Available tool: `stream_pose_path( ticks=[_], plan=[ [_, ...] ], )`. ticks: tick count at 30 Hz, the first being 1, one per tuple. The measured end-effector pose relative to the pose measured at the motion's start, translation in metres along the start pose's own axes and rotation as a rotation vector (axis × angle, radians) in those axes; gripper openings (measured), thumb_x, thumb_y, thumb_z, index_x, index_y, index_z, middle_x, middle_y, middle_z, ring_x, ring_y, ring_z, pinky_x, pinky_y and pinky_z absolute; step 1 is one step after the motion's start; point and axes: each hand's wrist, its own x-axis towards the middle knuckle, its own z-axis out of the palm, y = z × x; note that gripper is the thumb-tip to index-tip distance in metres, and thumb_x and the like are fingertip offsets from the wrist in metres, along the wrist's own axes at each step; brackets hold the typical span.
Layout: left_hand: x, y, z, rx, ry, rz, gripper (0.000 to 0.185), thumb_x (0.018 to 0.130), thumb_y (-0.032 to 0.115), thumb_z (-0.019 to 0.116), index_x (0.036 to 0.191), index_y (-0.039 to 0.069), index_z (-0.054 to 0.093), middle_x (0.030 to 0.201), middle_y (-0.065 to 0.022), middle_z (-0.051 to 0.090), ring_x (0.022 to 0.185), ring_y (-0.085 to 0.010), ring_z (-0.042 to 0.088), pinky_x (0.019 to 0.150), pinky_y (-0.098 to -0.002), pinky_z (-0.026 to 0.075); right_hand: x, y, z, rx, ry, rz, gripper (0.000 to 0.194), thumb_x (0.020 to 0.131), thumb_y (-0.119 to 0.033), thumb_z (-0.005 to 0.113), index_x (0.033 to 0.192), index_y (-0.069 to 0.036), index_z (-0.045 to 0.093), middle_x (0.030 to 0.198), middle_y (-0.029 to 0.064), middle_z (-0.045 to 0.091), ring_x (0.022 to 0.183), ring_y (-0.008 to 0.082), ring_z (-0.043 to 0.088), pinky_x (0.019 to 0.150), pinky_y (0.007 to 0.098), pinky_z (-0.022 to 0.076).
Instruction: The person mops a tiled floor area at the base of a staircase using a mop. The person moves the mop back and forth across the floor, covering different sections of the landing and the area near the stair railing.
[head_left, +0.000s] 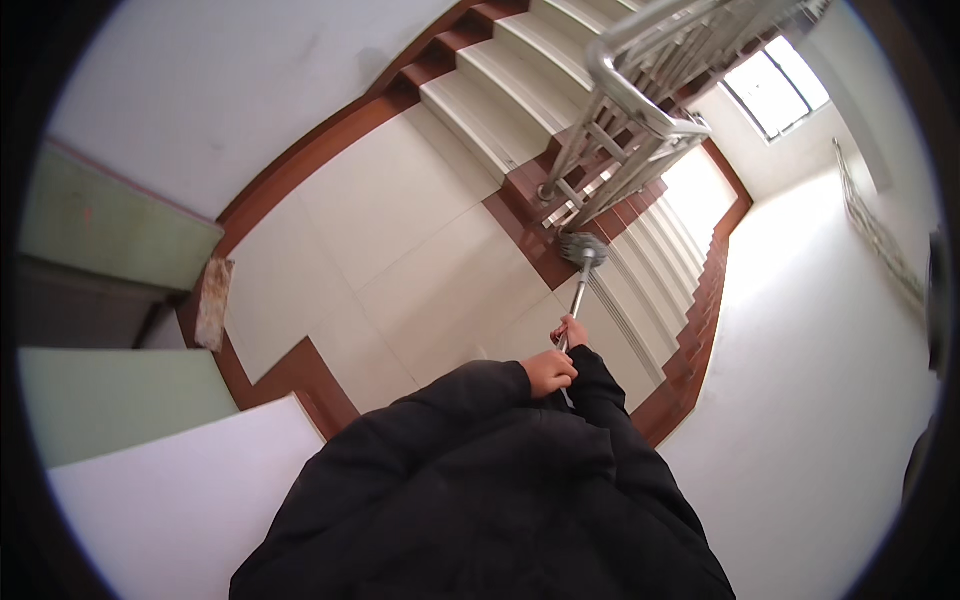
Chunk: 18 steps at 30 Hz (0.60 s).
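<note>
A mop with a grey string head (583, 249) rests on the dark red border of the landing, beside the foot of the metal railing (577, 187). Its metal handle (577, 296) slants back towards me. My left hand (549, 373) grips the handle close to my body, and my right hand (571, 332) is closed around it farther forward. Both arms are in black sleeves. Pale floor tiles (420, 277) spread out ahead and to the left of the mop. The handle's near end is hidden by my hand and jacket.
Pale steps (517, 75) climb beyond the landing; another flight (652, 262) descends at the right. White walls (795, 360) flank the stairs, with a window (777, 88) at the upper right. A worn block (214, 304) stands by the green-panelled opening on the left.
</note>
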Motion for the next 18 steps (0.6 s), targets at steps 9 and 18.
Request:
stream_pose_path(
  ticks=[9, 18],
  plan=[
    [0.002, 0.080, -0.089, -0.048, 0.156, -0.020, 0.019, 0.070, 0.013, 0.046, 0.059, -0.003, 0.046, 0.058, -0.0192, 0.047, 0.057, -0.0332, 0.048, 0.056, -0.0388, 0.038, -0.042, -0.062, 0.101, -0.427, -0.365, 0.257, 0.029, 0.076, -0.020, 0.059, 0.056, -0.006, 0.045, 0.050, 0.0078, 0.045, 0.043, 0.0211, 0.048, 0.046, 0.0347, 0.0435],
    [0.060, 0.021, -0.177, -0.131, 0.138, -0.101, 0.020, 0.073, 0.016, 0.046, 0.060, 0.000, 0.045, 0.060, -0.0102, 0.047, 0.062, -0.0252, 0.047, 0.060, -0.0330, 0.036, 0.112, -0.045, 0.122, -0.635, -0.218, 0.017, 0.037, 0.077, -0.032, 0.053, 0.052, -0.005, 0.048, 0.049, 0.0108, 0.050, 0.043, 0.0212, 0.048, 0.045, 0.0330, 0.0417]
  ],
)
